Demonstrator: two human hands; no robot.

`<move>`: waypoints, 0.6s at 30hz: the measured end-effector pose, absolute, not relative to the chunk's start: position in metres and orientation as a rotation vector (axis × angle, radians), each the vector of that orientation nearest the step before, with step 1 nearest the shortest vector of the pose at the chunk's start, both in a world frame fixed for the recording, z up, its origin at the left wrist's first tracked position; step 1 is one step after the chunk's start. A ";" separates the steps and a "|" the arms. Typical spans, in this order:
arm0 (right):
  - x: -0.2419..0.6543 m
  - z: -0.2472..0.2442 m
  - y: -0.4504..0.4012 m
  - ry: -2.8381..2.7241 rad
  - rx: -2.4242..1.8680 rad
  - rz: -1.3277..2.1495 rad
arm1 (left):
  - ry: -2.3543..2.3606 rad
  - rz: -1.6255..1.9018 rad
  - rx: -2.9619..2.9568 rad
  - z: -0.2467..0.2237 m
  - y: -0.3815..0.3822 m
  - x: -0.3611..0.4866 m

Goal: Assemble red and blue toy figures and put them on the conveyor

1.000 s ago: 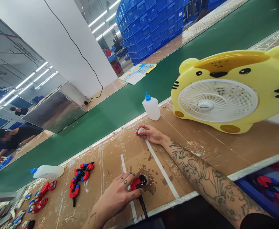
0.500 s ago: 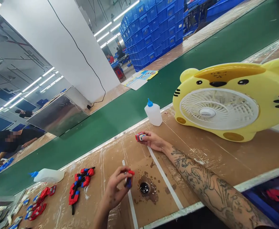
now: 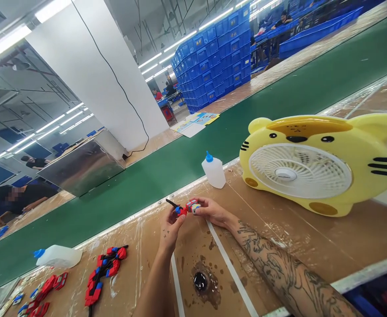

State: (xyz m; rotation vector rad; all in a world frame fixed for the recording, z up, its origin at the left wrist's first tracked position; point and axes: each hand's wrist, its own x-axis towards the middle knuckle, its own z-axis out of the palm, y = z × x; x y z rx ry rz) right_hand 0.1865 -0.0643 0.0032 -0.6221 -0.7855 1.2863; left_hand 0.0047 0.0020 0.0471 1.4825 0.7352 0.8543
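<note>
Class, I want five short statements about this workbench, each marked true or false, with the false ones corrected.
1. The left hand holds a red and blue piece. True.
2. The right hand is empty. False: the right hand holds a red and pale piece.
3. The yellow fan stands to the right of the upright bottle. True.
4. Both bottles stand upright. False: one bottle lies on its side.
5. Dark wet stains surround the small round cup. True.
</note>
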 end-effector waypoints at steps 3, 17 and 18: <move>0.183 0.002 -0.063 -0.841 -0.696 1.195 | 0.743 0.800 1.528 0.045 0.006 0.009; 0.168 0.008 -0.068 -1.128 -1.168 0.583 | 0.792 0.828 1.563 0.042 -0.002 0.032; 0.166 0.010 -0.069 -1.150 -1.194 0.535 | 0.773 0.837 1.536 0.043 -0.005 0.037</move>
